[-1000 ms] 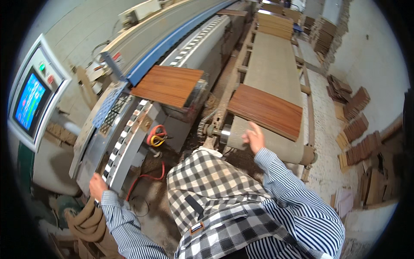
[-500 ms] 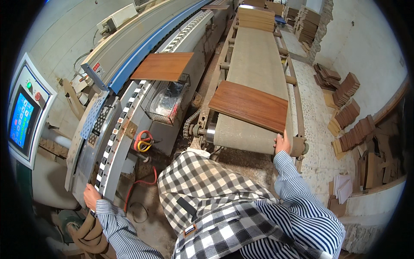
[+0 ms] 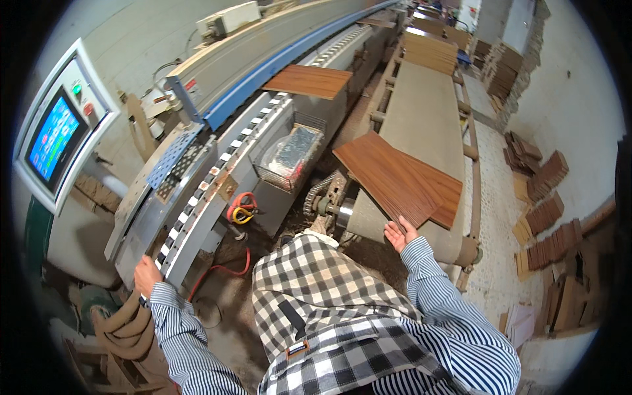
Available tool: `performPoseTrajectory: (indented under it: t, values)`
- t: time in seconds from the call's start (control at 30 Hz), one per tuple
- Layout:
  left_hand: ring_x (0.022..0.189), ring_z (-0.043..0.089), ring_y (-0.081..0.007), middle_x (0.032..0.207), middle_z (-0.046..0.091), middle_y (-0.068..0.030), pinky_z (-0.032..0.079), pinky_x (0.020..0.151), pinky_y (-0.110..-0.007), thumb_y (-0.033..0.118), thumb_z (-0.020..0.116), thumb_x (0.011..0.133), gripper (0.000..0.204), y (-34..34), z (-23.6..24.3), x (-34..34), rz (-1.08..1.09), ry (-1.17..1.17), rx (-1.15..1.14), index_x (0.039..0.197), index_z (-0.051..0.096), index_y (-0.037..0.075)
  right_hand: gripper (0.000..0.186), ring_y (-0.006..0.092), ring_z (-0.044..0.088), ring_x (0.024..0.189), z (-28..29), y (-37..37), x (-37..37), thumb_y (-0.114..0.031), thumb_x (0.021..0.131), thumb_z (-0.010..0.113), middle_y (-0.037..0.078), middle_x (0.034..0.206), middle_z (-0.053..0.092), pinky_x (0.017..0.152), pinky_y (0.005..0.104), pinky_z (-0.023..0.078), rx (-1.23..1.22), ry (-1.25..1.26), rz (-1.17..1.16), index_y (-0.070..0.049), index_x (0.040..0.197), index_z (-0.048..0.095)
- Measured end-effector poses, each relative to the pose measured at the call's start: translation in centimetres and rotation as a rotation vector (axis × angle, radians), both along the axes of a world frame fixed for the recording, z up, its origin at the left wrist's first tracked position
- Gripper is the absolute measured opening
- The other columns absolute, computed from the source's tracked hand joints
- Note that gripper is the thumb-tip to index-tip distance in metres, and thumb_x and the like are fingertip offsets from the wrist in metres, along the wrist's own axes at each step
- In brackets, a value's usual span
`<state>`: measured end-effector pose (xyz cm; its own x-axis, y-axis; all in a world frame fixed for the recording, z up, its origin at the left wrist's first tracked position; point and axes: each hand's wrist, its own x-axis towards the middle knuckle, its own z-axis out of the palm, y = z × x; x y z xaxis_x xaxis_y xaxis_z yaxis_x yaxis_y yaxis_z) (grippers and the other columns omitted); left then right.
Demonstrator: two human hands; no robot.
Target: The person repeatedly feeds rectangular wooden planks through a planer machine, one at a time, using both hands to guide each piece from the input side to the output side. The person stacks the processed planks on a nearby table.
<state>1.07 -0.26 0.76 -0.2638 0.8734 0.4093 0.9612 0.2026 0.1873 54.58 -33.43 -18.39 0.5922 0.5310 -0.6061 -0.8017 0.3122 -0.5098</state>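
Note:
My right hand (image 3: 401,232) is palm up at the near corner of a wood-grain board (image 3: 375,172), thumb at its edge. This board lies askew over a second board (image 3: 445,194) on the belt conveyor (image 3: 421,99). My left hand (image 3: 146,275) has its fingers curled on the metal edge of the long machine (image 3: 135,240), beside a track of black and white pads (image 3: 197,197). Another board (image 3: 306,80) rests farther along the machine, above a wire basket (image 3: 286,155). Red- and yellow-handled tools (image 3: 242,209) hang below the track.
A control panel (image 3: 59,131) with a lit screen stands at left. Stacked boards (image 3: 428,51) sit at the conveyor's far end. Several piles of small panels (image 3: 546,172) line the wall at right, and a red hose (image 3: 224,266) runs over the floor.
My right hand has moved to the board's corner, and the top board has swung round, uncovering the one beneath. The board on the machine has moved farther along, uncovering more of the track and basket.

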Motion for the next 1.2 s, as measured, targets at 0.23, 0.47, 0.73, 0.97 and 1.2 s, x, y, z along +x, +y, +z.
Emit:
performPoseTrajectory:
  t: [0.23, 0.47, 0.73, 0.97, 1.2]
  values:
    - [0.083, 0.058, -0.0414, 0.087, 0.061, -0.0235, 0.044, 0.075, -0.050, 0.040, 0.035, 0.086, 0.048, -0.5, 0.2, -0.3, 0.064, -0.052, -0.039, 0.087, 0.066, 0.003, 0.031, 0.0274, 0.063, 0.076, 2.7, -1.3, -0.8, -0.030, 0.080, 0.063, 0.015, 0.083, 0.064, 0.075, 0.0408, 0.051, 0.061, -0.236, 0.082, -0.006, 0.097, 0.055]
    - [0.070, 0.061, -0.0381, 0.074, 0.063, -0.0206, 0.047, 0.068, -0.047, 0.035, 0.040, 0.085, 0.043, -0.6, 0.2, 0.1, 0.048, -0.025, 0.052, 0.075, 0.068, 0.004, 0.022, 0.0285, 0.064, 0.068, 8.2, -2.8, -4.0, -0.016, 0.079, 0.057, 0.017, 0.075, 0.065, 0.070, 0.0390, 0.054, 0.151, -0.484, 0.268, 0.005, 0.084, 0.061]
    - [0.067, 0.062, -0.0361, 0.070, 0.062, -0.0219, 0.047, 0.068, -0.045, 0.033, 0.043, 0.084, 0.044, -0.7, 0.4, 0.0, 0.048, -0.036, 0.080, 0.069, 0.067, 0.000, 0.026, 0.0291, 0.064, 0.067, 13.0, 7.0, -11.3, -0.018, 0.082, 0.051, 0.018, 0.074, 0.065, 0.075, 0.0414, 0.051, 0.354, -0.353, 0.660, 0.004, 0.077, 0.063]
    - [0.068, 0.062, -0.0378, 0.071, 0.062, -0.0224, 0.047, 0.070, -0.045, 0.032, 0.042, 0.085, 0.043, -0.7, 0.3, -0.2, 0.041, -0.082, 0.075, 0.071, 0.068, 0.000, 0.031, 0.0245, 0.063, 0.082, 15.7, 15.1, -22.2, -0.019, 0.086, 0.051, 0.019, 0.090, 0.064, 0.077, 0.0372, 0.050, 0.390, -0.428, 0.982, 0.006, 0.103, 0.053]
    - [0.067, 0.062, -0.0366, 0.069, 0.062, -0.0216, 0.047, 0.070, -0.043, 0.031, 0.043, 0.084, 0.041, -0.8, 0.4, -0.1, 0.011, -0.066, 0.076, 0.070, 0.068, 0.001, 0.042, 0.0129, 0.054, 0.057, 16.4, 19.5, -28.5, -0.036, 0.091, 0.043, 0.007, 0.065, 0.060, 0.058, 0.0238, 0.043, 0.395, -0.569, 1.578, 0.000, 0.083, 0.061]
